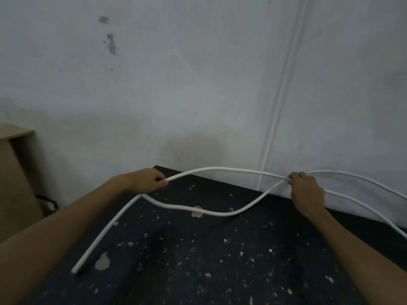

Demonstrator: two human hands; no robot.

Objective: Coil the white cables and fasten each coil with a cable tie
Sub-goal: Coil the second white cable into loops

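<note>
I have both fists closed on the white cable (222, 169), left hand (148, 180) and right hand (306, 190); its stiff loop could spring open above the black table (220, 260).

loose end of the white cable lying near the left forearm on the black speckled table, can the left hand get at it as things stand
Probably yes, once it lets go. The left hand is shut on the white cable. The loose end lies bare on the black speckled table beside that forearm, with nothing over it.
</note>
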